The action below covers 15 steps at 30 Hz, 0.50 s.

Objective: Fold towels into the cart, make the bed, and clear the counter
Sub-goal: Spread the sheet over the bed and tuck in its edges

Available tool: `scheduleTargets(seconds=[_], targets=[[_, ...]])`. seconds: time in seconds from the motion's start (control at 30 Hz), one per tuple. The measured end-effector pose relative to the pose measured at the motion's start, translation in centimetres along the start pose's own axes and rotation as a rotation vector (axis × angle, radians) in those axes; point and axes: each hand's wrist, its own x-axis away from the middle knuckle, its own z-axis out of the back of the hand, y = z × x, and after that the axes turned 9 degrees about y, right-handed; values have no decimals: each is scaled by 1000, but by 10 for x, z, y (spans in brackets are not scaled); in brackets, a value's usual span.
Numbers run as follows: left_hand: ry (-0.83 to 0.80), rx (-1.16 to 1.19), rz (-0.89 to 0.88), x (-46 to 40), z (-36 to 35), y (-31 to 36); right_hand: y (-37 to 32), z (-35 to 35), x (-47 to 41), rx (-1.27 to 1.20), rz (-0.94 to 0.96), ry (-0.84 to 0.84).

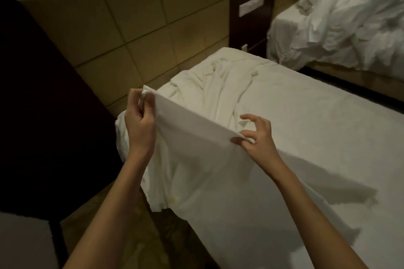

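Note:
A white sheet (pixel 196 150) is lifted off the near bed (pixel 317 137), with a taut edge stretched between my two hands. My left hand (pixel 140 124) grips a bunched corner of the sheet at the upper left, above the bed's side. My right hand (pixel 255 135) pinches the same edge between thumb and forefinger, its other fingers spread. The rest of the sheet hangs down the bed's left side and lies crumpled toward the head of the bed. No towels, cart or counter are in view.
A padded tan headboard wall (pixel 122 28) runs behind the bed. A dark wooden panel with a switch plate (pixel 251 4) stands between the beds. A second bed with rumpled white bedding (pixel 349 17) is at the upper right. Dark furniture (pixel 43 105) stands on the left.

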Motion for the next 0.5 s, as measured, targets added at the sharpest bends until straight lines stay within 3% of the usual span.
scheduleTargets(seconds=[0.07,0.17,0.23,0.5], targets=[[94,-31,-1,-9,11,0,-9,-8,-26,-38,65,-139],[193,-56,15,-13,26,-1,-20,-21,-48,-151,-70,-454],[242,-85,47,-13,37,-3,-21,-34,-50,-155,-101,-578],[230,-63,138,-15,64,-20,-22,-86,-34,-149,-48,-701]])
